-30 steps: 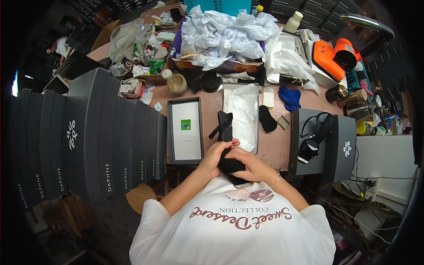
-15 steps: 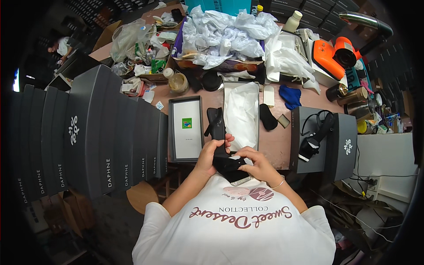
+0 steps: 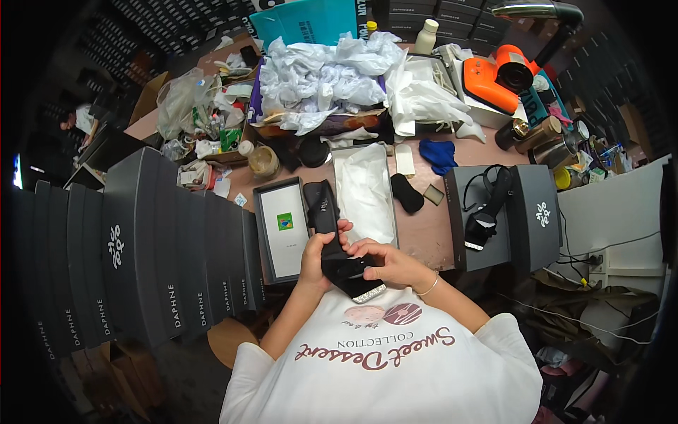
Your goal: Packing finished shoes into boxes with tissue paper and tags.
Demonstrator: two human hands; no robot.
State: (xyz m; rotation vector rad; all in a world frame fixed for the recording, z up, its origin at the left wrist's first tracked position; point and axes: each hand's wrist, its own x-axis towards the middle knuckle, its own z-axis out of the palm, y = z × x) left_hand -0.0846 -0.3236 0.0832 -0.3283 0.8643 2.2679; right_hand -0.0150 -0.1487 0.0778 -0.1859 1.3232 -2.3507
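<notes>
My left hand [image 3: 316,256] and my right hand [image 3: 385,259] meet at the table's near edge, both closed on a black shoe [image 3: 346,272] with a glittery toe end that points toward my chest. A black cloth pouch or strip [image 3: 323,206] rises from my left hand over the table. Right behind my hands lies an open shoe box [image 3: 364,191] lined with white tissue paper. To its left rests the box lid [image 3: 281,227], white inside with a small green sticker.
Stacked dark grey shoe boxes [image 3: 141,261] fill the left. Another grey box [image 3: 503,215] with a black strappy shoe sits at the right. Crumpled white paper [image 3: 321,78], a blue cloth [image 3: 439,154], a black insole [image 3: 406,192], jars and an orange tool [image 3: 494,78] crowd the back.
Both hands have drawn the black shoe a little nearer my chest and turned it, so its glittery end now shows. The black pouch has shifted slightly left.
</notes>
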